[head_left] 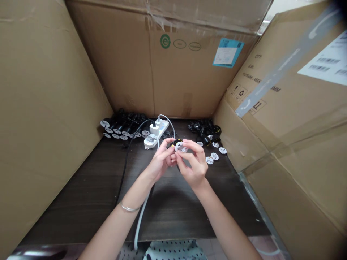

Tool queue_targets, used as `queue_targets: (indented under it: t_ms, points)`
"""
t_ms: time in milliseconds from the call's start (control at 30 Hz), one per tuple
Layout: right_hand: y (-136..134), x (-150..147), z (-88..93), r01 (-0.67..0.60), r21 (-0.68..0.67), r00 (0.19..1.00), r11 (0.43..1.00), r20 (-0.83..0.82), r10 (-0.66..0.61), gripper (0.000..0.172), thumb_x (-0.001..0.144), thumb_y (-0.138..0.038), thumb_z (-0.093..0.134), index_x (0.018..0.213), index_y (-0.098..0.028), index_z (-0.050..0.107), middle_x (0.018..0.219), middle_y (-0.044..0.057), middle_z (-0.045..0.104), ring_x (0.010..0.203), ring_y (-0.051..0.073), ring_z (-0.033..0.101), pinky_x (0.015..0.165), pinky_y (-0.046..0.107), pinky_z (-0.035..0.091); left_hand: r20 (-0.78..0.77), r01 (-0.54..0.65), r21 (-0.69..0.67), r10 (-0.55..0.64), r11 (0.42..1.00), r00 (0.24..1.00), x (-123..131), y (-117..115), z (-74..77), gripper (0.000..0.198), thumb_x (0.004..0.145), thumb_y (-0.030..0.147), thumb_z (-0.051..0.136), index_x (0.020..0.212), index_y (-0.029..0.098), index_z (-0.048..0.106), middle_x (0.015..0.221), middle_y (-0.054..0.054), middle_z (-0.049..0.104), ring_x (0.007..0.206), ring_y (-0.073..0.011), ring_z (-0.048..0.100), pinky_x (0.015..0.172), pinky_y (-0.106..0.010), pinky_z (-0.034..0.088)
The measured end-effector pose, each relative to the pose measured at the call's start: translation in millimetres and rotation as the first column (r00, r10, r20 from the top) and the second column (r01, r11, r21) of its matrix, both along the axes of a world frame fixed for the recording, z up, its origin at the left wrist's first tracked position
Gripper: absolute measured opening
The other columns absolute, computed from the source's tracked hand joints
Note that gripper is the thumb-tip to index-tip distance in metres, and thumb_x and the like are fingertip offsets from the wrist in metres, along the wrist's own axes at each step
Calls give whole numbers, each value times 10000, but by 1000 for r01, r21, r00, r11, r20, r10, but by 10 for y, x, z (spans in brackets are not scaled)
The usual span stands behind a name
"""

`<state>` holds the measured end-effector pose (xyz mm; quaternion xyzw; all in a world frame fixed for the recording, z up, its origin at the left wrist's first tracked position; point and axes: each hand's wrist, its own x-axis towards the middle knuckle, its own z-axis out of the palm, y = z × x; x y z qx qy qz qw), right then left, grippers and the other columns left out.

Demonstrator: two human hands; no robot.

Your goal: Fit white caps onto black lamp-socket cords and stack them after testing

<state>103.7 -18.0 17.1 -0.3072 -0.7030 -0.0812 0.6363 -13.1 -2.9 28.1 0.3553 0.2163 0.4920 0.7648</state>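
Holding a small white disc up above the bench, the two hands meet close together in front of the person. The right hand has its grip closed on the disc, with the thumb low and the fingers up high on its right side. The left hand has its grip pinched on a black part, but fingers hide most of it. So the disc sits between the two hands, just right of the left fingertips. The black part is at the disc's top left, on the far side. Being round, the disc has no long way to it; its flat face looks back at the person, a bit tilted. I cannot tell if disc and black part touch. More loose discs lie to the right, nearer the right hand. A white power strip is left, past the left hand.
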Motion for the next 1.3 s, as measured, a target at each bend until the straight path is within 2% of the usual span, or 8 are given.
queue_targets:
  t_ms: [200,400,600,833,1033,1300]
  points:
    - [-11,0,43,-1,-94,995,996,-99,-9,128,744,-78,602,808,-189,605,1003,63,537,1015,214,553,790,373,531,-19,41,44,-40,998,999,-11,2,-13,297,776,268,566,1022,229,405,701,18,553,525,-81,525,466,-168,327]
    - [-12,7,53,-45,-177,985,983,-173,14,72,763,-122,590,789,-185,614,1001,66,547,1003,211,560,749,354,537,-25,62,71,-60,996,998,-18,10,-21,305,776,262,559,1029,226,392,680,14,544,529,-98,532,477,-184,331]
    - [-17,4,46,-112,-253,976,961,-209,59,63,773,-133,581,804,-174,618,1007,71,542,984,200,565,801,376,518,-23,59,57,-58,997,998,-21,8,5,299,756,257,578,1005,212,420,641,24,515,514,-89,513,464,-176,336]
    - [-24,-4,50,-110,-230,981,967,-179,69,95,745,-105,588,811,-173,602,1009,71,534,990,202,558,825,388,506,-8,39,90,-38,995,999,-17,4,-14,277,765,230,570,1011,205,446,708,14,521,523,-66,494,445,-163,316]
    - [-22,1,63,-98,-178,990,979,-120,77,69,741,-118,576,787,-168,588,1055,78,515,1071,238,524,871,430,484,-17,33,88,-31,996,999,-16,0,-14,303,750,241,592,1017,204,455,687,22,487,505,-47,423,444,-152,309]
    - [-33,26,47,-41,-183,995,982,-93,24,102,726,-112,606,799,-183,610,1029,77,535,969,201,561,717,327,535,-47,46,121,-40,992,998,-8,15,-47,296,772,258,575,1030,200,442,714,11,525,504,-44,446,441,-143,308]
